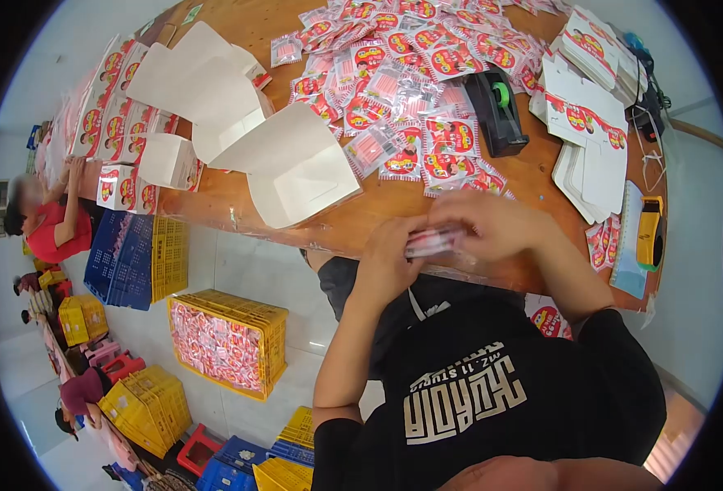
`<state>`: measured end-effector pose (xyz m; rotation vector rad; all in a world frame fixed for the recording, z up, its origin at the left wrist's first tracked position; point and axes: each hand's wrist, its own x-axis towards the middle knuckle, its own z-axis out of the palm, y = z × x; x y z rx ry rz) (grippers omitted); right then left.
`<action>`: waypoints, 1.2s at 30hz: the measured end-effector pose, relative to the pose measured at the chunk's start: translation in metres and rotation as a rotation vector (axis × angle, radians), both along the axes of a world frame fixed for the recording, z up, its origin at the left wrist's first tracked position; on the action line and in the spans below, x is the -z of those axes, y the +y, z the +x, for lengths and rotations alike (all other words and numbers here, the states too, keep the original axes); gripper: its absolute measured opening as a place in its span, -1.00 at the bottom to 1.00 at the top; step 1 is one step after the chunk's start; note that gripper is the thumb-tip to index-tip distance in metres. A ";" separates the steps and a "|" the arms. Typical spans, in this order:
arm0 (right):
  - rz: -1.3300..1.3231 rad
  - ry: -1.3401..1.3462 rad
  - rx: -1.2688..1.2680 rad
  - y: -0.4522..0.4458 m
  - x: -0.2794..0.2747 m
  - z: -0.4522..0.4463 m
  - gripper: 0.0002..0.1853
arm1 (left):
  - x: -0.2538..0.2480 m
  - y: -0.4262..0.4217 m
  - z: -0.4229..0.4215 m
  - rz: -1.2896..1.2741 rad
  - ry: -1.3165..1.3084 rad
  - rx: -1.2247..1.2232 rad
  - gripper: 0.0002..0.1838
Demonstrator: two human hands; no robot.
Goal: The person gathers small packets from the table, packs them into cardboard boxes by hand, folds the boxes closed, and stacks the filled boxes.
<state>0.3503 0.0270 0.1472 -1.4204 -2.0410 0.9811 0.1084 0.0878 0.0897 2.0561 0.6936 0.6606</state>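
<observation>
Close to the table's front edge, my left hand [390,258] is closed around a few small clear-and-red snack packets [433,241]. My right hand [488,225] curls over the same packets from the other side, its fingers slightly smeared by motion. Just beyond my hands lies a large heap of red-and-white snack packets [451,151], some showing pink sticks through clear film. Open white cartons [304,172] stand to the left of the heap. A black tape dispenser [500,114] with green tape sits on the heap's right side.
Filled printed boxes [116,131] are stacked at the table's left end, beside a person in red [59,221]. Flat cartons [582,123] and a yellow-and-black tool [649,233] lie on the right. A yellow crate [276,327] full of packets stands on the floor.
</observation>
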 end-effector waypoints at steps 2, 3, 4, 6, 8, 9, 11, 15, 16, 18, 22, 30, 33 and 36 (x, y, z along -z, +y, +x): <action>0.112 -0.042 0.187 0.009 0.014 0.020 -0.33 | -0.006 0.004 -0.003 0.036 0.034 0.023 -0.42; 0.114 -0.041 0.187 0.016 0.019 0.023 -0.33 | -0.006 0.006 -0.005 0.025 0.064 0.028 -0.47; 0.306 -0.310 0.297 0.023 0.022 0.027 -0.36 | -0.007 0.008 -0.005 0.015 0.091 0.035 -0.51; 0.428 -0.564 0.353 0.026 0.028 0.029 -0.41 | -0.011 0.007 -0.004 0.062 0.070 0.016 -0.49; 0.415 -0.481 0.351 0.029 0.045 0.033 -0.42 | -0.012 0.007 -0.005 0.109 0.052 -0.014 -0.48; 0.391 -0.397 0.349 0.030 0.049 0.032 -0.44 | -0.012 0.006 -0.006 0.112 0.049 0.012 -0.47; 0.456 -0.407 0.371 0.029 0.054 0.031 -0.51 | -0.007 0.002 -0.008 0.112 0.029 0.029 -0.43; 0.295 -0.178 0.577 0.016 0.029 0.017 -0.57 | -0.003 0.003 -0.014 0.073 0.036 0.053 -0.49; 0.212 -0.020 0.654 0.012 0.024 0.011 -0.60 | -0.001 0.003 -0.016 0.072 0.033 0.050 -0.43; 0.262 -0.098 0.497 0.006 0.026 0.004 -0.65 | 0.000 0.001 -0.015 0.071 0.029 0.057 -0.38; 0.240 -0.104 0.169 -0.001 0.022 -0.016 -0.73 | 0.000 -0.003 -0.007 0.111 -0.110 -0.136 0.03; 0.155 -0.419 0.183 -0.003 0.009 0.034 -0.47 | -0.007 0.004 -0.015 0.066 0.065 0.047 -0.20; 0.080 -0.541 0.177 -0.006 0.009 0.041 -0.42 | -0.012 0.002 -0.009 0.084 0.006 -0.019 -0.28; 0.179 -0.636 0.202 -0.007 0.010 0.046 -0.53 | -0.009 0.002 -0.008 0.084 -0.004 -0.029 -0.33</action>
